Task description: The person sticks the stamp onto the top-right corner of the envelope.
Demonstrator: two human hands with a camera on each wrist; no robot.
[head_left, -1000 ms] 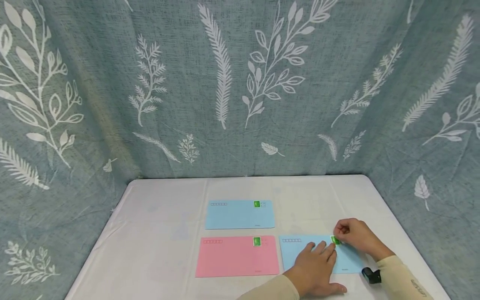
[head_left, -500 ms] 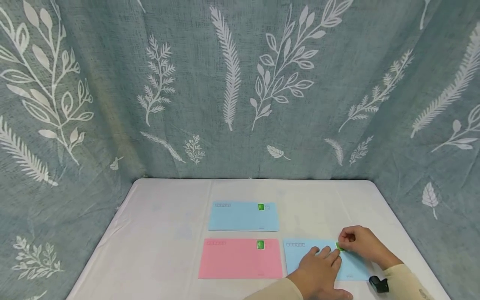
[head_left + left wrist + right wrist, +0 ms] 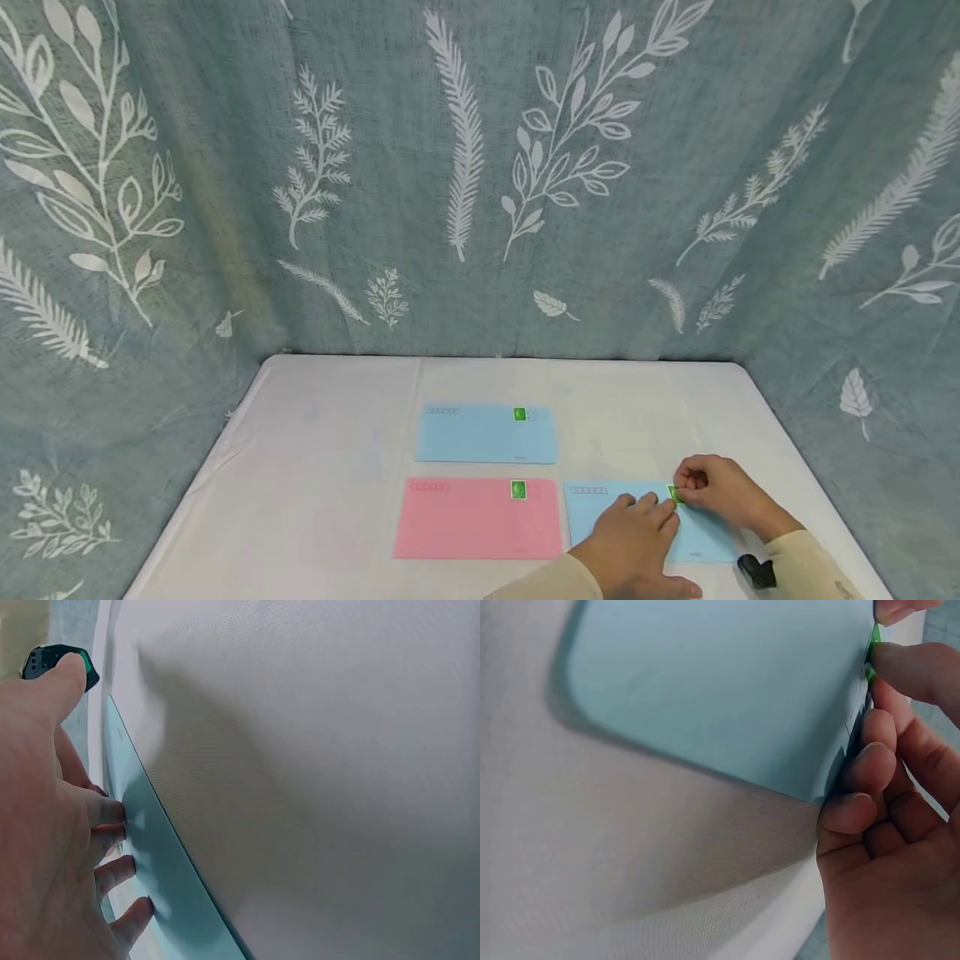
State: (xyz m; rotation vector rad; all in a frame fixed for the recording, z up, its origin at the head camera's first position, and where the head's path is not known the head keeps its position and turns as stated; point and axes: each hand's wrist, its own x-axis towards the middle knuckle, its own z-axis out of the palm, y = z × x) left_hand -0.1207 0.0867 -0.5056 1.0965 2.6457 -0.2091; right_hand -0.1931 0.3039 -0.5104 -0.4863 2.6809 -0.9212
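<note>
At the right front of the table lies a blue envelope (image 3: pixel 705 540). My left hand (image 3: pixel 633 533) rests across it with its fingers spread, and in the left wrist view the fingertips press on the envelope (image 3: pixel 169 870). With thumb and forefinger my right hand (image 3: pixel 726 493) pinches a small green stamp (image 3: pixel 672 493) at the envelope's upper right. The right wrist view shows the thumb right over the stamp (image 3: pixel 877 632), the other fingers curled by the envelope's edge. A fingertip of the left hand is close beside the stamp there.
Left of it lies a pink envelope (image 3: pixel 476 525) with a green stamp (image 3: pixel 518 490). Behind that is another blue envelope (image 3: pixel 483 442), also stamped. A black wrist device (image 3: pixel 756 572) sits at the right cuff. A leaf-patterned curtain (image 3: pixel 375 167) encloses the white table (image 3: pixel 285 467).
The head view has shifted slightly. Both hands keep their places on the blue envelope, with the right fingers still at the stamp and moving only a little.
</note>
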